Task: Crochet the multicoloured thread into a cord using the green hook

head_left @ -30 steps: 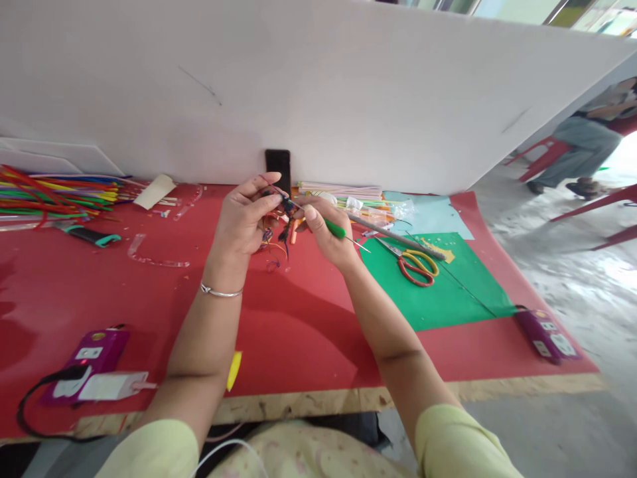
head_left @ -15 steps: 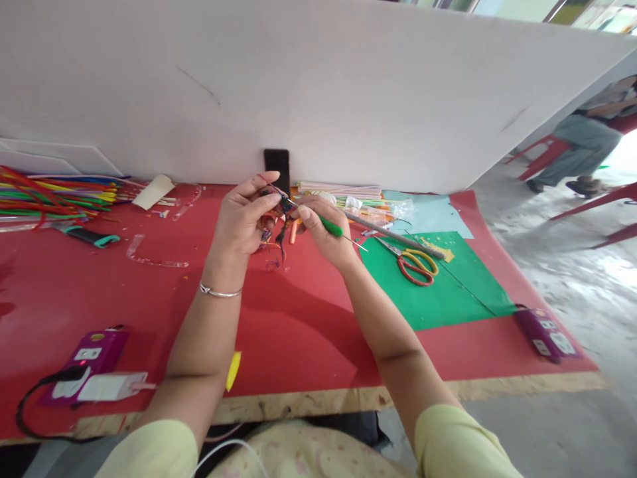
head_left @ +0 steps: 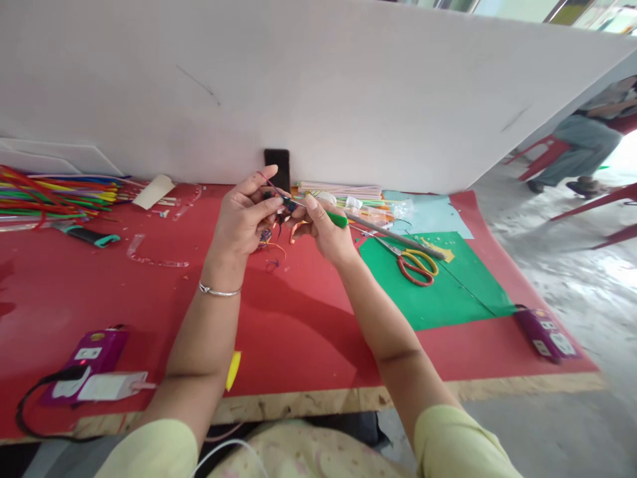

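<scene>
1. Threads (head_left: 279,202), a small dark knotted bundle with red, purple and orange strands hanging loose, sit in the air above the red surface (head_left: 298,318), between the two hands and in front of a black phone (head_left: 277,167) that stands against the white board (head_left: 318,93).
2. Left hand (head_left: 242,222) has its fingers (head_left: 263,202) pinched together on the bundle from the left; a thin bangle (head_left: 219,291) circles that wrist.
3. Right hand (head_left: 326,232) has its fingers clamped on a green-handled tool (head_left: 334,218), whose thin metal tip points left into the bundle.
4. Loose thread ends (head_left: 271,249) lie on the surface just below the hands.
5. Just right of the hands lie a grey rod (head_left: 398,236) and scissors (head_left: 417,265) with red and yellow handles, on a green sheet (head_left: 448,292); behind them are a pale blue sheet (head_left: 438,219) and a stack of pale straws (head_left: 343,190).
6. Far left on the surface lies a heap of coloured sticks (head_left: 54,192), with a black and teal cutter (head_left: 92,236) in front of it.
7. Near the front edge sit a purple device (head_left: 94,355) with a white plug and black cable at the left, and another purple device (head_left: 545,335) at the right.
8. Beyond the board, far right, another person (head_left: 582,149) sits on a red chair.
</scene>
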### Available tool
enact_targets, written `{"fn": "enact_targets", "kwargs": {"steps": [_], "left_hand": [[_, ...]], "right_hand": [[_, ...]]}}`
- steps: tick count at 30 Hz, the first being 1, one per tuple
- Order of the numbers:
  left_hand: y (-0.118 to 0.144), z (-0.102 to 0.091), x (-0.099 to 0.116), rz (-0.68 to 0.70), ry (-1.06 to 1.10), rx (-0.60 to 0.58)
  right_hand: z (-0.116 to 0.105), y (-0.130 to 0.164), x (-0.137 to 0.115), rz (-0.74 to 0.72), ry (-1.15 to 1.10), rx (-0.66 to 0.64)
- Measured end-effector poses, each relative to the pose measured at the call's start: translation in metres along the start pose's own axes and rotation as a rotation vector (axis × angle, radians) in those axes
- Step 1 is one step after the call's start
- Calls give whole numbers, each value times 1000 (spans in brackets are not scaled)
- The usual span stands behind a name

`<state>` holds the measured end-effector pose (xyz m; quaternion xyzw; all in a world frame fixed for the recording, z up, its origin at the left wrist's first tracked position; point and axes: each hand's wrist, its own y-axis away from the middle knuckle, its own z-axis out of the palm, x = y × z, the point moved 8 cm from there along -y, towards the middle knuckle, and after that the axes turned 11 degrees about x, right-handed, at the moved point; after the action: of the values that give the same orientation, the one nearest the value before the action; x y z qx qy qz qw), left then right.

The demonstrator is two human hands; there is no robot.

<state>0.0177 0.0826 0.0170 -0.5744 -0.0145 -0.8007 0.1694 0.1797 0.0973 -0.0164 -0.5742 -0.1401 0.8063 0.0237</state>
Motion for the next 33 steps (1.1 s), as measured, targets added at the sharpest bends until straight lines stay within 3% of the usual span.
{"fn": "enact_targets", "kwargs": {"steps": [8,22,28,33], "left_hand": [[0,1,0,-17,2,30],[-1,8,-13,-123,100,-19],[1,12,-16,-103,49,-51],[1,12,-28,-300,99,-32]], "right_hand": [[2,4,-6,-34,49,-32],[-4,4,1,-160,124,38],[-2,6,0,-196,194,2],[3,10,-11,-251,242,-70]]}}
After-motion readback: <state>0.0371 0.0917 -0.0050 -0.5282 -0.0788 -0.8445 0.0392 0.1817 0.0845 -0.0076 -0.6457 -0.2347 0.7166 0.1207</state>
